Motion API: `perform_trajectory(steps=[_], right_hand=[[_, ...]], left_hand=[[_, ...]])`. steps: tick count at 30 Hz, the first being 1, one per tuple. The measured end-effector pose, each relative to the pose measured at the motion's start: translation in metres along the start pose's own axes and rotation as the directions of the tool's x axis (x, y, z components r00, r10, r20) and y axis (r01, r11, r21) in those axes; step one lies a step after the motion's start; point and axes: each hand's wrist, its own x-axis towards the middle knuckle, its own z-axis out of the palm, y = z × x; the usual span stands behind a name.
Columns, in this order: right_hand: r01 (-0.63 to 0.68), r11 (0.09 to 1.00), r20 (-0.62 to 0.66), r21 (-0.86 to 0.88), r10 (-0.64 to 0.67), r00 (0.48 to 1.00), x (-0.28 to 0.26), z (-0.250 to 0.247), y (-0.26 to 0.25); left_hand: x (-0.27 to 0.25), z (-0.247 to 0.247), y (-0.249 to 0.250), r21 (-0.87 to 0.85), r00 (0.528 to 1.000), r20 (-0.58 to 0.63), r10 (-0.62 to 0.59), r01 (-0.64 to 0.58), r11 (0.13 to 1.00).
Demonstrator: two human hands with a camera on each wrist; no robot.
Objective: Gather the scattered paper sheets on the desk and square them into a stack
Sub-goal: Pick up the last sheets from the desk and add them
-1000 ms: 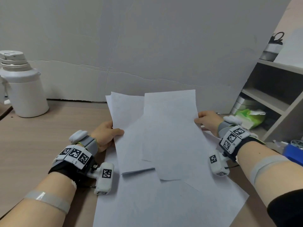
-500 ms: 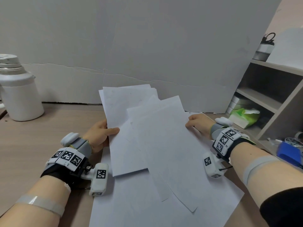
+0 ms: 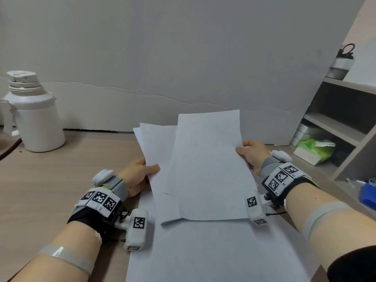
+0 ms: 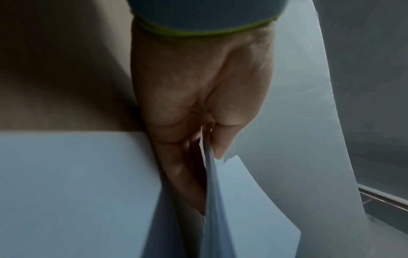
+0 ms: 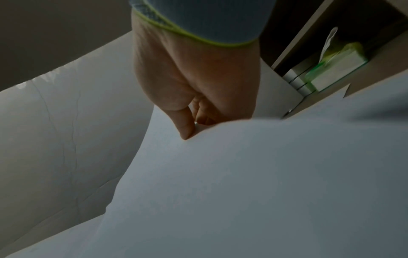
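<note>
Several white paper sheets (image 3: 205, 165) are held tilted up above the desk, fanned and unaligned. My left hand (image 3: 140, 174) pinches their left edge, thumb on top; the left wrist view shows the thumb (image 4: 223, 144) over the sheet edges (image 4: 212, 174) and the fingers beneath. My right hand (image 3: 251, 154) pinches the right edge of the top sheet (image 5: 243, 174), thumb (image 5: 184, 125) on its face. More white sheets (image 3: 213, 251) lie flat on the wooden desk (image 3: 50, 180) under the held ones.
A white thermos jug (image 3: 32, 112) stands at the back left. A grey board (image 3: 183, 58) closes the back of the desk. Shelves (image 3: 341, 127) at the right hold a green tissue pack (image 3: 314, 151) and boxes; a blue object (image 3: 368, 195) lies at the right edge.
Both hands have turned the held sheets from skewed toward upright, and the top sheet has slid right and up. The fan between the sheets has narrowed.
</note>
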Motion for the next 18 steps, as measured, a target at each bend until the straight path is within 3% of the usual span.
perform_trajectory(steps=[10, 14, 18], right_hand=[[-0.01, 1.0, 0.073, -0.015, 0.011, 0.997, 0.008, 0.044, 0.011], [-0.024, 1.0, 0.097, -0.013, 0.025, 0.995, 0.003, 0.056, 0.01], [-0.042, 0.999, 0.143, 0.008, 0.041, 0.989, 0.001, 0.059, 0.01]], left_hand=[[-0.005, 0.003, 0.007, -0.044, 0.996, -0.023, -0.082, 0.081, 0.996], [-0.006, 0.004, 0.01, -0.021, 0.989, 0.029, -0.145, 0.145, 0.989], [-0.004, 0.006, 0.01, 0.069, 0.988, -0.02, -0.151, 0.152, 0.986]])
